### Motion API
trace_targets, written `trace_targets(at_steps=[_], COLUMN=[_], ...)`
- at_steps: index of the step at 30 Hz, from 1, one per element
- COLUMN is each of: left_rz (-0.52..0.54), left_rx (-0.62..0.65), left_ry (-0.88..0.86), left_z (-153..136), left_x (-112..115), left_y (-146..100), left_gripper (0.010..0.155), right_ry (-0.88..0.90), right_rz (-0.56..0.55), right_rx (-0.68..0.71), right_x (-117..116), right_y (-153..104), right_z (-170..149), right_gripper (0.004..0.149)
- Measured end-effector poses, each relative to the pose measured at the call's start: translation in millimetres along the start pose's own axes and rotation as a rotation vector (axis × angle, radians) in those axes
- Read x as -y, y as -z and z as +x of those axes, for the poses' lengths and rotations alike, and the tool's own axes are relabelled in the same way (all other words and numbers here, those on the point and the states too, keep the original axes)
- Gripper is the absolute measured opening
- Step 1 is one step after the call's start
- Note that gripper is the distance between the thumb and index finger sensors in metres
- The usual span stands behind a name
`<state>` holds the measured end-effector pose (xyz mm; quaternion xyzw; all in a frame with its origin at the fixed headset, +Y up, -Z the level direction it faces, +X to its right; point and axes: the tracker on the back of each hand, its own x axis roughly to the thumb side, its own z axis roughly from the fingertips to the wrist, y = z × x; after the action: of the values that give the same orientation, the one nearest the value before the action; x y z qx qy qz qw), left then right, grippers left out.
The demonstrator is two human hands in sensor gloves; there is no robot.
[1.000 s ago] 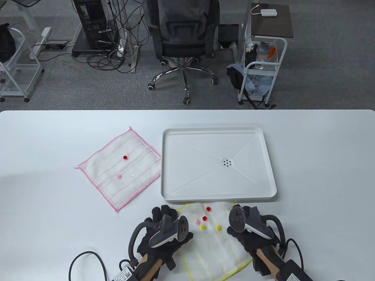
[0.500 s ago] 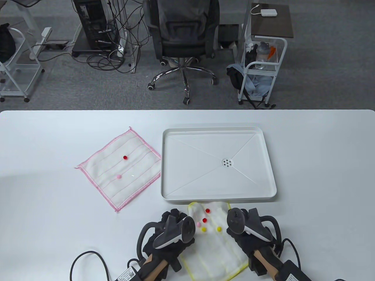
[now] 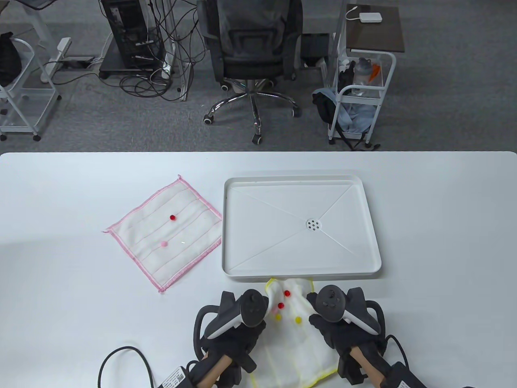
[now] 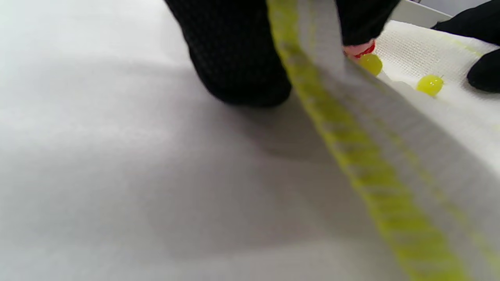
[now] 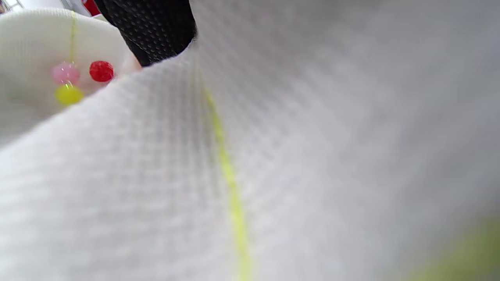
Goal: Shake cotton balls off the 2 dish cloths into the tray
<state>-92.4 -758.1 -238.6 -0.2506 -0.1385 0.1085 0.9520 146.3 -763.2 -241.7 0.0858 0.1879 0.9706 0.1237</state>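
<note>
Dish cloths: two, namely one pink-edged cloth (image 3: pixel 163 233) and one yellow-edged cloth (image 3: pixel 297 343). Tray (image 3: pixel 242 226): one. Cotton balls: seven in all; on the pink-edged cloth one red (image 3: pixel 172 218) and one pink (image 3: pixel 163 243); on the yellow-edged cloth two red (image 3: pixel 287 293), two yellow (image 3: pixel 298 320), one pink (image 5: pixel 65 72). Gloved hands: two.

A white worktop (image 3: pixel 60 283) with rounded far corners carries three things. A shallow white tray (image 3: pixel 369 226) with a small perforated drain at its centre sits right of the middle. To its left, just beside the tray's edge, a pink-trimmed dish cloth (image 3: pixel 190 238) lies flat and turned like a diamond, bearing one red and one pink ball. At the near edge, a yellow-trimmed dish cloth (image 3: pixel 299 347) rests partly on the surface, its sides gathered upward, its far end touching the tray's near rim.
</note>
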Motion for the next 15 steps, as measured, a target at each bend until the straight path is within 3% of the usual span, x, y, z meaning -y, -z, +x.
trace_targets(at_steps=[15], left_rz=[-0.128], left_rx=[0.161], left_ry=[-0.323], left_z=[-36.0], left_x=[-9.5], left_y=[6.5], left_gripper=[0.05], right_ry=[0.201], right_rz=[0.02], right_rx=[0.098], right_x=[1.1], right_y=[-8.1], right_z=[-2.0], right_gripper=[0.048])
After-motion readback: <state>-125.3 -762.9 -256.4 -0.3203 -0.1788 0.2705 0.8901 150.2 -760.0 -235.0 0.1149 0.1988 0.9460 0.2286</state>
